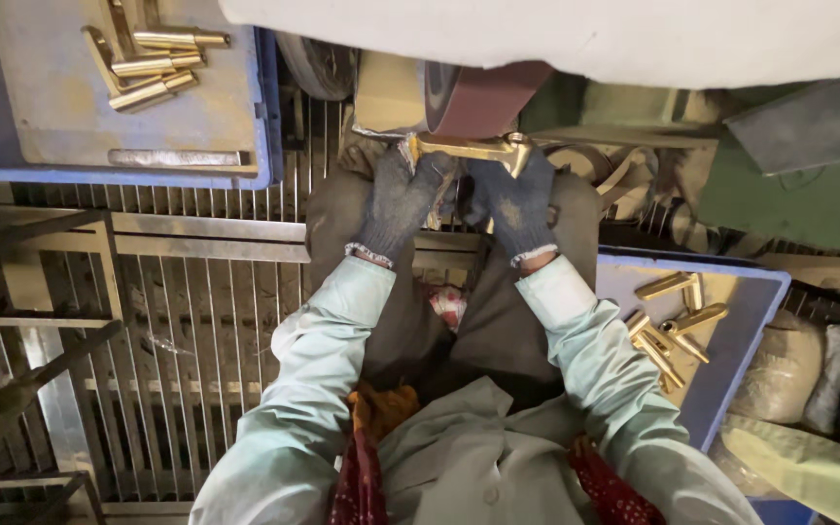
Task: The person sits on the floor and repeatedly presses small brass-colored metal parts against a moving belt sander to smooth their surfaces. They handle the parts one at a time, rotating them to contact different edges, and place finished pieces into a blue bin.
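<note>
Both my hands wear dark knitted gloves and pale green sleeves. My left hand (399, 199) and my right hand (517, 199) grip one brass handle piece (469, 148) from below, one at each end. The piece lies crosswise and is pressed against the dark red sanding belt (483, 97) on its wheel. The belt's upper part is hidden under a pale cover (576, 39).
A blue tray (264, 117) at upper left holds several brass handles (153, 66) on a grey board. A second blue tray (746, 331) at right holds several more brass handles (673, 321). A metal grate (196, 331) lies below left; sacks (789, 374) sit far right.
</note>
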